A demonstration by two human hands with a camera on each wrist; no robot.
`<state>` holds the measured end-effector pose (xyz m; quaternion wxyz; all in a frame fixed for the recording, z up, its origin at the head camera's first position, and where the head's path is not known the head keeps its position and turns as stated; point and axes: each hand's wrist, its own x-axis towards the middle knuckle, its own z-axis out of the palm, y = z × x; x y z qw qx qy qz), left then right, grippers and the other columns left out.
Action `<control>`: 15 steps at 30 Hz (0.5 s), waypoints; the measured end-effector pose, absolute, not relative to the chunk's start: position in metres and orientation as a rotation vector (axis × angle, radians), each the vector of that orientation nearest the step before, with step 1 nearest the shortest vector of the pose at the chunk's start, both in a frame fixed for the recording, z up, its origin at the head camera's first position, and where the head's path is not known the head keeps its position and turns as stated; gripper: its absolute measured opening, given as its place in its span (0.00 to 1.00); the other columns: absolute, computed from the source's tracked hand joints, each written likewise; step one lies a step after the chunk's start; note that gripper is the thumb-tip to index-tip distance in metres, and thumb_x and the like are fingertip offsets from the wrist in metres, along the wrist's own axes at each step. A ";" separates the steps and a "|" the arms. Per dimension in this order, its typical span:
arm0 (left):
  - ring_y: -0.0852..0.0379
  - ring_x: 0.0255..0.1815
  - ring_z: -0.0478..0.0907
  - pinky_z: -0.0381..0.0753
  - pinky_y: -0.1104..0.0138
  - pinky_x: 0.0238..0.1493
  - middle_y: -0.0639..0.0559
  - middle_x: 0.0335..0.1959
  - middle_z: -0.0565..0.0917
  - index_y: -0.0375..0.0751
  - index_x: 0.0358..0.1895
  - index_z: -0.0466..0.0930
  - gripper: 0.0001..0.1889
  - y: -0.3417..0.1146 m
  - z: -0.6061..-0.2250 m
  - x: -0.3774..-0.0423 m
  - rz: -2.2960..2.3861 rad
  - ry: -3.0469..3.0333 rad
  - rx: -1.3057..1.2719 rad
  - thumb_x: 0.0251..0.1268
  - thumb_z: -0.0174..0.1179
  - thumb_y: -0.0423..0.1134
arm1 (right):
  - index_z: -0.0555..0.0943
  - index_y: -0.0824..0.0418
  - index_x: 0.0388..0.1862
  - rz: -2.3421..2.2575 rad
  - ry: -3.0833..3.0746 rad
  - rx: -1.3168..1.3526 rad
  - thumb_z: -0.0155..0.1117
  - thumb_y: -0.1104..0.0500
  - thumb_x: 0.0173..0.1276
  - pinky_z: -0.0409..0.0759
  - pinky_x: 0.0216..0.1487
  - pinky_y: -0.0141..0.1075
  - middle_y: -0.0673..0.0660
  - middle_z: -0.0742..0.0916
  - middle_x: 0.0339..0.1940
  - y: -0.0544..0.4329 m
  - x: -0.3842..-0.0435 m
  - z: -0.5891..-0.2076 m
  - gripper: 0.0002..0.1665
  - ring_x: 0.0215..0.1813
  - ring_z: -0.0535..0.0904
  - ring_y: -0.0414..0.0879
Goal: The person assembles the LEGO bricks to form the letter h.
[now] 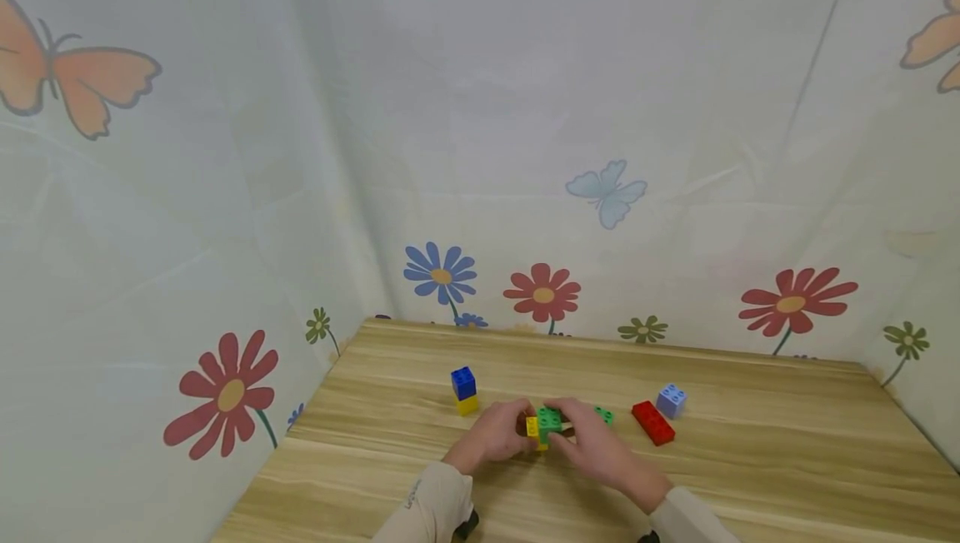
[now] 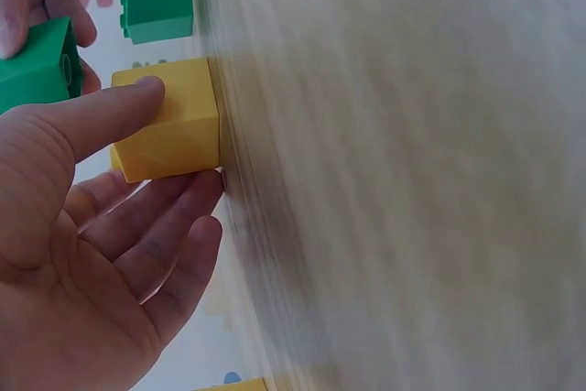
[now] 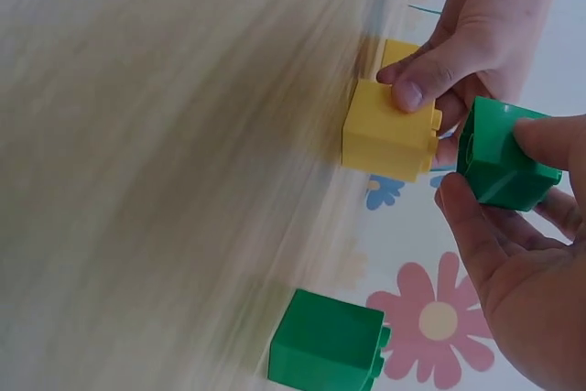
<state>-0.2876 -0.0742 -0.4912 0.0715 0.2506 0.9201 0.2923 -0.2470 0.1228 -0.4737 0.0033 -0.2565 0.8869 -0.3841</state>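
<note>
My left hand (image 1: 497,435) pinches a yellow toy building brick (image 2: 188,139) that stands on the tabletop, thumb on one side and fingers on the other. A green building brick (image 3: 504,157) is held between the thumb and fingers of my right hand (image 1: 603,453). It hovers tilted, close over the studs of the yellow brick, with a small gap between them in the right wrist view. Another green brick (image 3: 325,341) stands on the table beyond the right hand, partly hidden by it in the head view.
Left of the hands, a dark blue brick (image 1: 463,382) sits on a yellow brick (image 1: 468,405). A long red brick (image 1: 653,423) and a light blue brick (image 1: 671,401) lie at the right. A flower-printed curtain (image 1: 540,151) hangs behind the wooden table (image 1: 787,443).
</note>
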 end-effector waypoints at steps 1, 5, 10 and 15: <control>0.62 0.34 0.75 0.76 0.67 0.39 0.59 0.33 0.80 0.47 0.41 0.75 0.14 -0.074 -0.491 -0.288 0.878 2.766 0.756 0.54 0.70 0.39 | 0.67 0.66 0.64 -1.208 2.781 -0.794 0.60 0.60 0.69 0.78 0.47 0.36 0.59 0.76 0.58 0.122 -0.247 -0.474 0.26 0.54 0.75 0.49; 0.62 0.34 0.76 0.76 0.67 0.39 0.58 0.34 0.80 0.46 0.40 0.74 0.15 -0.074 -0.492 -0.289 0.865 2.777 0.774 0.53 0.70 0.39 | 0.67 0.65 0.64 -1.222 2.796 -0.749 0.59 0.58 0.70 0.78 0.48 0.36 0.59 0.76 0.58 0.118 -0.249 -0.475 0.27 0.55 0.75 0.50; 0.63 0.34 0.76 0.75 0.68 0.39 0.58 0.33 0.80 0.47 0.40 0.74 0.15 -0.074 -0.492 -0.289 0.843 2.794 0.788 0.53 0.70 0.41 | 0.66 0.65 0.64 -1.264 2.804 -0.702 0.60 0.59 0.69 0.78 0.48 0.36 0.60 0.76 0.59 0.114 -0.251 -0.477 0.27 0.57 0.74 0.50; 0.64 0.32 0.74 0.74 0.69 0.37 0.59 0.32 0.79 0.48 0.42 0.75 0.15 -0.074 -0.492 -0.289 0.844 2.796 0.779 0.53 0.70 0.41 | 0.66 0.68 0.64 -1.320 2.823 -0.759 0.60 0.63 0.68 0.78 0.47 0.35 0.61 0.77 0.58 0.110 -0.252 -0.481 0.27 0.56 0.75 0.53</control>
